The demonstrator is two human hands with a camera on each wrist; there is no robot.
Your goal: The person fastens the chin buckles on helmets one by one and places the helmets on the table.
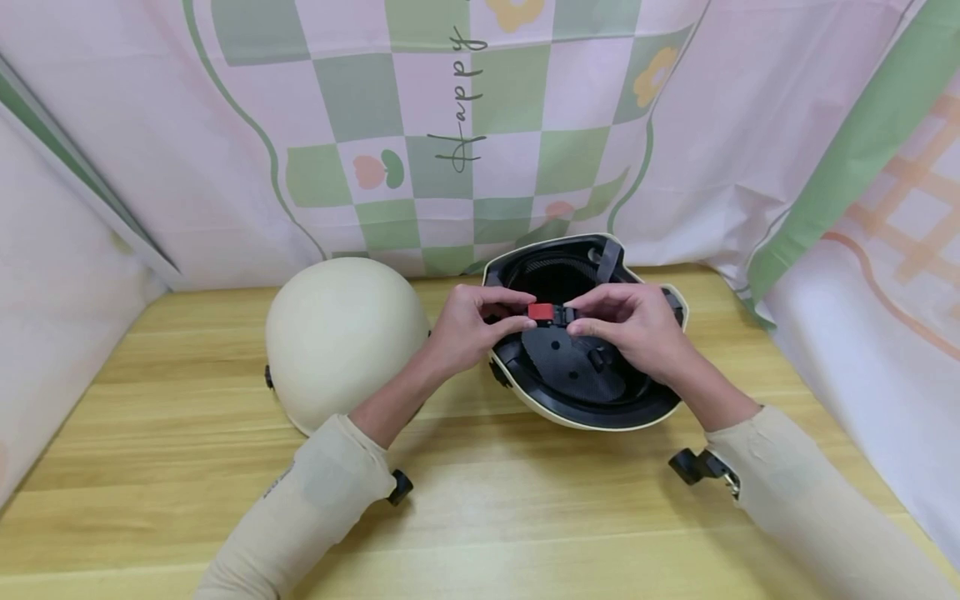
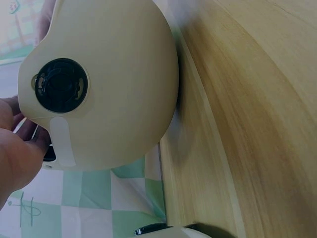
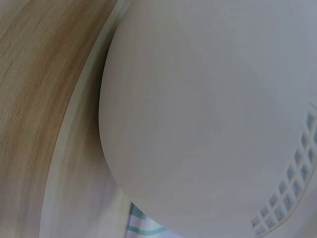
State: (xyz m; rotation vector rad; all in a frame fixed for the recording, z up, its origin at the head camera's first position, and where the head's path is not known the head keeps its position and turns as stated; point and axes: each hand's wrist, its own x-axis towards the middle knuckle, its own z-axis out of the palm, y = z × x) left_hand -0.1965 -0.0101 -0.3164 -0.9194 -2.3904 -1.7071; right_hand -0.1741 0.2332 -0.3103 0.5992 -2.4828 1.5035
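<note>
A cream helmet [image 1: 592,417] lies upside down on the table, its black padded inside facing up. Over its opening, my left hand [image 1: 472,325] pinches the red part of a strap buckle [image 1: 540,312] between thumb and fingers. From the other side my right hand [image 1: 633,321] pinches the buckle's black part. The two parts meet or nearly meet; whether they are clicked together I cannot tell. In the left wrist view the helmet's outer shell [image 2: 129,84] shows a round black knob [image 2: 61,85]. The right wrist view shows only the shell [image 3: 198,109] and its vent grille [image 3: 287,193], no hand.
A second cream helmet [image 1: 345,333] sits dome up to the left, close to my left forearm. Both stand on a wooden table [image 1: 480,517]. A patterned curtain [image 1: 450,125] hangs right behind the helmets, and white cloth [image 1: 862,350] borders the right side.
</note>
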